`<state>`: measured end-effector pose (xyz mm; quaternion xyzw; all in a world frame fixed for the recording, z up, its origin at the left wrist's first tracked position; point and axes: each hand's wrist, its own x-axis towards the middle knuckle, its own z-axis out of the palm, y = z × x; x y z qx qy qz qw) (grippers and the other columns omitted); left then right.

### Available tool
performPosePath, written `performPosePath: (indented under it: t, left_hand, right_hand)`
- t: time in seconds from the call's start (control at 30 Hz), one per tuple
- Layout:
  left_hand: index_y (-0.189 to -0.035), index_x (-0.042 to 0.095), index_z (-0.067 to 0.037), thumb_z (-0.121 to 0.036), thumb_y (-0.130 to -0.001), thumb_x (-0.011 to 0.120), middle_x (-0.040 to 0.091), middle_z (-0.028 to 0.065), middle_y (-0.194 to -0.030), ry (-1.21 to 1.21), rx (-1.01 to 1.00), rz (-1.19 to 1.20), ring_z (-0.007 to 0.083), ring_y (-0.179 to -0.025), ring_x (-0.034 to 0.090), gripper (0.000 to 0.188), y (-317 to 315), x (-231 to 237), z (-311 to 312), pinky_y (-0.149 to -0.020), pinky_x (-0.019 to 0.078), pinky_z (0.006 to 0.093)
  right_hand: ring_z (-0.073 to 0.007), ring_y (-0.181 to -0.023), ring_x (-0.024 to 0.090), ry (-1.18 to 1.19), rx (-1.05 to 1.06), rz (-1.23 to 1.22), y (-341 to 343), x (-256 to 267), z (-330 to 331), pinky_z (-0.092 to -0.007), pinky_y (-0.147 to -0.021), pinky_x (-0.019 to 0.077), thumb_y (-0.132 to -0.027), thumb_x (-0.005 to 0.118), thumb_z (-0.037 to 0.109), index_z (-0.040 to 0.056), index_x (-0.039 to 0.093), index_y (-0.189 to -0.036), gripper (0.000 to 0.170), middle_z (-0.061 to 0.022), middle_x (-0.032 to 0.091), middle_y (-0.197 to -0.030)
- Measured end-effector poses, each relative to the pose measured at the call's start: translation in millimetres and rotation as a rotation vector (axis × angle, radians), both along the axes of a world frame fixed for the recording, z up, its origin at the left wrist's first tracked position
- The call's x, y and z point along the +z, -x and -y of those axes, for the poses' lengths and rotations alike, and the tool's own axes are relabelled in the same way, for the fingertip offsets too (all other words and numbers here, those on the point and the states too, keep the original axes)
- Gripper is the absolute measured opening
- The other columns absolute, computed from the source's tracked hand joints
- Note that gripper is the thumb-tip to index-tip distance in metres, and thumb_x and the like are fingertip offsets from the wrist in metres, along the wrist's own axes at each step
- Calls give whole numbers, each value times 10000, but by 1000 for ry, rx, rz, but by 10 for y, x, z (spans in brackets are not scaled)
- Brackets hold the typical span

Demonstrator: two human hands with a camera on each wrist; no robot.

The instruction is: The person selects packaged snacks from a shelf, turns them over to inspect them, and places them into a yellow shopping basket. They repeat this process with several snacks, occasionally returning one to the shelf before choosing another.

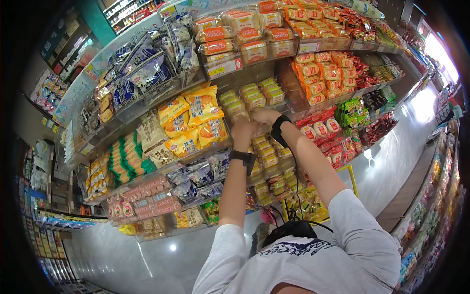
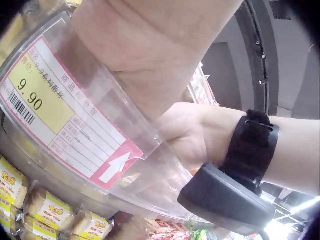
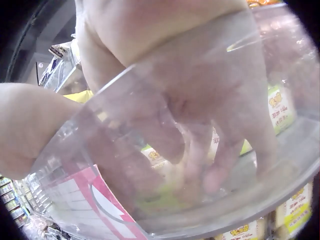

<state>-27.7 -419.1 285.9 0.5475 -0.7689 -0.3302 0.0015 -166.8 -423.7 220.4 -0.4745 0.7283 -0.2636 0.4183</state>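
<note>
Here, fingers [image 3: 223,164] reach among packs [image 3: 280,110] inside the rim [image 3: 114,89].

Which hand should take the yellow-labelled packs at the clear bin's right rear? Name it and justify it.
The right, I'd judge. In the head view, the right hand sits nearer those packs; the left hand is farther left. The right wrist view shows right-hand fingers behind the clear front wall.

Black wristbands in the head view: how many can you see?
2. One wristband is around the left wrist, behind the left hand; the other wristband is around the right wrist, behind the right hand. Both show plainly.
</note>
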Motion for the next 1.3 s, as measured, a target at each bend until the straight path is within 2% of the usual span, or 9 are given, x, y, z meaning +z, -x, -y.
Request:
performPosePath:
  t: [0.07, 0.23, 0.57, 0.73, 0.83, 0.93, 1.07, 1.13, 1.3]
  left_hand:
    - [-1235, 384, 75, -512, -669, 647, 566, 237, -1117, 21, 0, -31, 309, -1010, 584, 857, -14, -70, 19, -825, 472, 360]
    - [-1241, 373, 68, -493, -655, 664, 561, 245, -1119, 23, -10, 10, 313, -1045, 563, 861, -19, 5, -10, -844, 464, 365]
    - [-1190, 417, 54, -372, -740, 570, 551, 230, -1141, -128, -59, -24, 325, -1069, 542, 638, -102, 296, -96, -867, 443, 376]
    - [-1208, 394, 60, -359, -758, 554, 559, 225, -1130, 0, 1, -74, 314, -1055, 553, 635, -64, 135, -100, -853, 451, 380]
    - [-1215, 377, 73, -364, -758, 565, 568, 224, -1114, 1, -5, -39, 309, -1039, 564, 660, -49, 119, -79, -840, 458, 380]
    - [-1219, 363, 86, -372, -745, 585, 582, 222, -1088, -52, -47, -46, 312, -1014, 578, 696, -86, 171, -75, -830, 464, 380]
    - [-1203, 392, 84, -383, -726, 606, 592, 221, -1066, -7, 23, -82, 323, -990, 588, 702, -62, 110, -81, -829, 465, 379]
    - [-1185, 422, 74, -382, -734, 593, 588, 222, -1077, 12, -15, -90, 323, -1001, 582, 664, -80, 82, -74, -833, 463, 381]
    - [-1154, 470, 47, -379, -756, 550, 573, 225, -1106, 64, 23, -89, 333, -1027, 566, 589, -63, 5, -61, -847, 456, 399]
  right_hand:
    - [-301, -887, 579, -62, 47, -80, 40, -50, 54, -364, -716, 443, -674, 538, 78, -99, 514, -1091, 454, -244, 585, -1032]
    - [-271, -814, 595, -84, 284, -291, 7, 16, 66, -358, -668, 443, -669, 548, 80, -77, 598, -945, 321, -205, 627, -937]
    - [-221, -852, 533, -10, 171, 76, -71, 254, -134, -321, -750, 420, -770, 462, 21, -11, 603, -968, 246, -125, 611, -960]
    - [-189, -814, 510, 31, 80, 303, -123, 337, -193, -297, -708, 417, -788, 433, -7, 34, 546, -1049, 288, -67, 564, -899]
    - [-166, -748, 510, -61, -9, 226, -277, 771, -365, -290, -617, 426, -781, 459, 5, 46, 501, -1095, 319, -62, 541, -859]
    - [-161, -817, 531, -215, -99, 60, -255, 705, -216, -301, -654, 449, -817, 522, 135, 161, 388, -1300, 502, -78, 545, -961]
    - [-191, -803, 557, -64, 56, 130, -80, 55, 104, -324, -629, 461, -793, 555, 179, 111, 353, -1324, 572, -121, 574, -962]
    - [-229, -736, 568, 3, 141, 44, -145, -10, 156, -341, -595, 464, -771, 554, 182, 78, 343, -1337, 613, -163, 596, -929]
    - [-260, -865, 583, 43, 134, -169, -209, 105, 125, -343, -721, 452, -782, 598, 243, 60, 402, -1241, 531, -176, 598, -996]
